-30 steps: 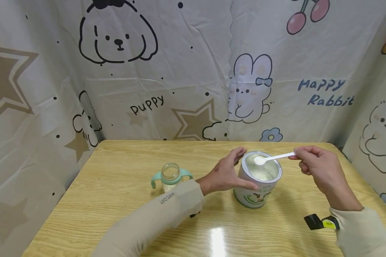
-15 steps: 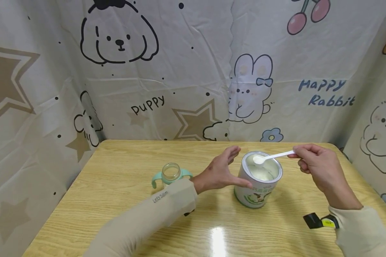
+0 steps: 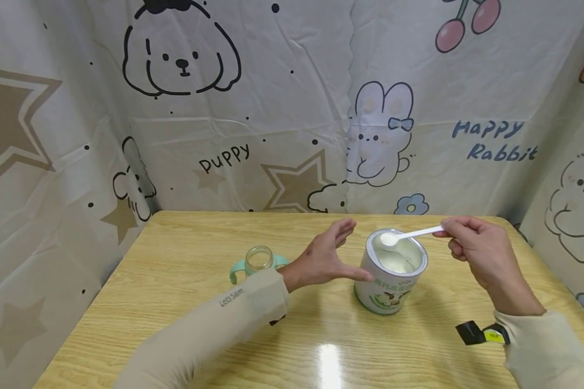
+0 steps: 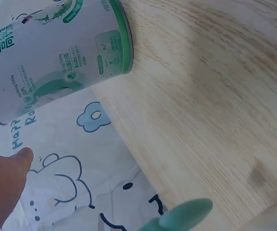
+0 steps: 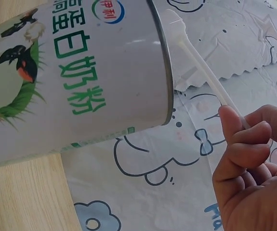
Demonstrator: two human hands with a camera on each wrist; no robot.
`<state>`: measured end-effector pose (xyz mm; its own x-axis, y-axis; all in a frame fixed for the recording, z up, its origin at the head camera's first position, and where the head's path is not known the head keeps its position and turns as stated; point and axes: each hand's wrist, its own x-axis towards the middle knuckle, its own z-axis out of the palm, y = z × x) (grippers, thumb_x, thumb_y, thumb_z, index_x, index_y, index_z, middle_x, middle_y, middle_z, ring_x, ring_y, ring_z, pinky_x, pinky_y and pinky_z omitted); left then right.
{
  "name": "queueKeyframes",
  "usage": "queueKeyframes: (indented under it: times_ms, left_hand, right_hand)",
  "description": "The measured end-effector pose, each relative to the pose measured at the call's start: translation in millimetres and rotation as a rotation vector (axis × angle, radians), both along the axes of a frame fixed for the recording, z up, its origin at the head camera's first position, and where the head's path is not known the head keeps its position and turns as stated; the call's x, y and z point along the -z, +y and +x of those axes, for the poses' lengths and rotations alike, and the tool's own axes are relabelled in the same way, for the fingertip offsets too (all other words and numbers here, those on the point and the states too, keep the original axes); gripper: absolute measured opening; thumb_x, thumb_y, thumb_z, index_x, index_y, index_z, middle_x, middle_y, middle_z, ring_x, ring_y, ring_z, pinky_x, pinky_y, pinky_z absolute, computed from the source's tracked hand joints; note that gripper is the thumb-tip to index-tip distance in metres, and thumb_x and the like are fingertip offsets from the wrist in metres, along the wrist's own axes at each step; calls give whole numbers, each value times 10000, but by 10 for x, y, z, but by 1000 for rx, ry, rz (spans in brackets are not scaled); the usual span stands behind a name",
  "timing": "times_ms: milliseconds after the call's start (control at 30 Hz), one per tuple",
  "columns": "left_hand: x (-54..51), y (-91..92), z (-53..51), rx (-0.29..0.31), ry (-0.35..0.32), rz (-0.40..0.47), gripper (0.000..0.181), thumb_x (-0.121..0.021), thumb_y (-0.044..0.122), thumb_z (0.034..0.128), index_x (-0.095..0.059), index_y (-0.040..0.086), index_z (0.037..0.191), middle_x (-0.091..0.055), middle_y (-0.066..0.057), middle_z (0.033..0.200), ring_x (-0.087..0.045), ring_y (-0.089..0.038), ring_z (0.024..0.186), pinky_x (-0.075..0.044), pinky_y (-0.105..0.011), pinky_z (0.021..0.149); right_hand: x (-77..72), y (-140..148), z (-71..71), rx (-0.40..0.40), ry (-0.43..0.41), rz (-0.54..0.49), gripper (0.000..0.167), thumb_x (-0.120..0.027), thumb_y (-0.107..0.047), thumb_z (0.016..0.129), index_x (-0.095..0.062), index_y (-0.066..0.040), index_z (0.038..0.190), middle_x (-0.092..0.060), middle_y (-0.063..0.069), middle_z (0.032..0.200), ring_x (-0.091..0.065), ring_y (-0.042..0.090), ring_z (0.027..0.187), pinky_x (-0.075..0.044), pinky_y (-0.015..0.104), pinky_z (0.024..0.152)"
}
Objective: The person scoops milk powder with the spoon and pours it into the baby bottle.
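A white milk powder can (image 3: 386,297) with green print stands upright and uncovered on the table, pale powder (image 3: 396,263) inside. My right hand (image 3: 484,254) pinches the thin handle of a white scoop (image 3: 420,233). Heaped with powder, the scoop's bowl is over the can's mouth; in the right wrist view the scoop (image 5: 203,65) shows just beyond the rim. To the can's left, my left hand (image 3: 323,260) is spread, fingers extended and apart from the can. Its thumb overlaps the can's side in the head view; whether it touches, I cannot tell.
A clear bottle (image 3: 259,258) with mint-green handles stands uncapped at the left, partly hidden by the left sleeve (image 3: 224,319). One mint handle (image 4: 186,214) appears in the left wrist view. A printed curtain (image 3: 292,108) hangs behind the wooden table (image 3: 185,237).
My left hand has drawn back leftward from the can, its sleeve covering more of the bottle. The right hand and filled scoop have shifted slightly left and up. The can has stayed put.
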<state>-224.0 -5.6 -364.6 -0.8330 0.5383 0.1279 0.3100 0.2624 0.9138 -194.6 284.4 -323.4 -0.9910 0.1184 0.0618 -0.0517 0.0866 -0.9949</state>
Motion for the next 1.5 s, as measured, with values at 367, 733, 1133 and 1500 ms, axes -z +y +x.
queueKeyframes:
  times_ms: [367, 733, 1133, 1500]
  left_hand:
    - [-51, -92, -7, -36, -7, -1, 1093, -944, 165, 689, -279, 74, 1552, -329, -57, 1595, -323, -183, 1452, -334, -267, 1150]
    - [-68, -230, 6, -33, -16, 15, 1082, -932, 142, 706, -270, 65, 1558, -332, -72, 1595, -325, -192, 1454, -332, -295, 1159]
    - [-114, -356, 36, -32, -14, 6, 1060, -925, 153, 719, -279, 63, 1554, -323, -76, 1599, -318, -191, 1457, -335, -343, 1165]
    - [-172, -490, 28, -28, 33, 26, 1071, -917, 108, 722, -247, 16, 1553, -331, -122, 1589, -341, -225, 1448, -335, -281, 1154]
  right_hand:
    - [-20, -89, -14, 14, 2, 51, 109, -645, -181, 991, -703, -149, 904, -703, -78, 777, -497, 79, 578, -459, 166, 484]
    - [-54, -211, -26, -5, 24, 36, 136, -631, -150, 994, -700, -170, 879, -700, -72, 767, -495, 70, 585, -446, 159, 488]
    - [-79, -375, -56, -11, 26, 69, 135, -631, -155, 995, -694, -168, 877, -689, -89, 759, -484, 79, 574, -425, 169, 484]
    - [-133, -562, -90, -19, 53, 98, 106, -632, -168, 993, -673, -107, 917, -692, -84, 761, -495, 67, 574, -456, 156, 499]
